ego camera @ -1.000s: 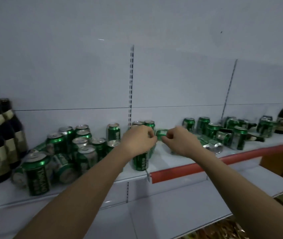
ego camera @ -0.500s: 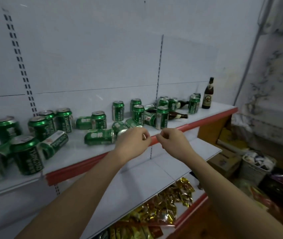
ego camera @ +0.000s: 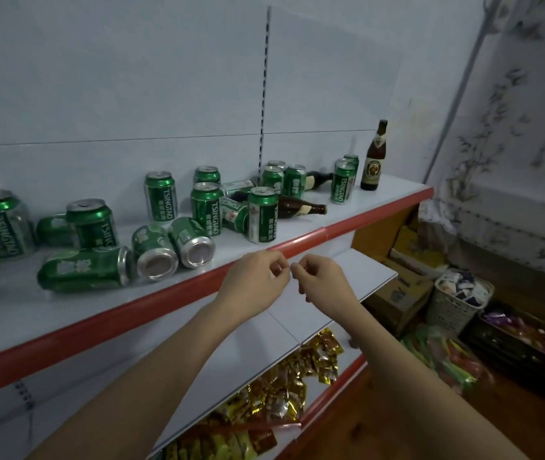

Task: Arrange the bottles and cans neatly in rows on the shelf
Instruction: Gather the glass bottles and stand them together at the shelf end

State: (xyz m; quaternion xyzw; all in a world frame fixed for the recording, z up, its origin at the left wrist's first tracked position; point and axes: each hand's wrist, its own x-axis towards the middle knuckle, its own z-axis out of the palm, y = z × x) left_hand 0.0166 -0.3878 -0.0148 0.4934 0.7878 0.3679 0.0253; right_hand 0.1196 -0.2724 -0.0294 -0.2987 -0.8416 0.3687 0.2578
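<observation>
Both hands hover just in front of the shelf's red front edge [ego camera: 297,242], holding nothing. The left hand [ego camera: 253,284] and right hand [ego camera: 322,283] have loosely curled fingers, fingertips nearly meeting — neither touches a can. Judgement: this is a pause between picks, and sorting has barely begun on this stretch.

Nearest the front edge, three green cans [ego camera: 151,257] lie on their sides. Behind them, upright cans [ego camera: 262,214] stand scattered with no row, and a brown bottle [ego camera: 301,209] lies flat among them. The next move calls for righting the toppled cans first — they roll.

Toward the shelf's far right corner, one bottle [ego camera: 374,157] stands upright by the white back panel [ego camera: 131,78]. Below, a lower shelf [ego camera: 257,340] carries gold packets [ego camera: 281,390]; boxes and a basket [ego camera: 460,298] sit on the floor
</observation>
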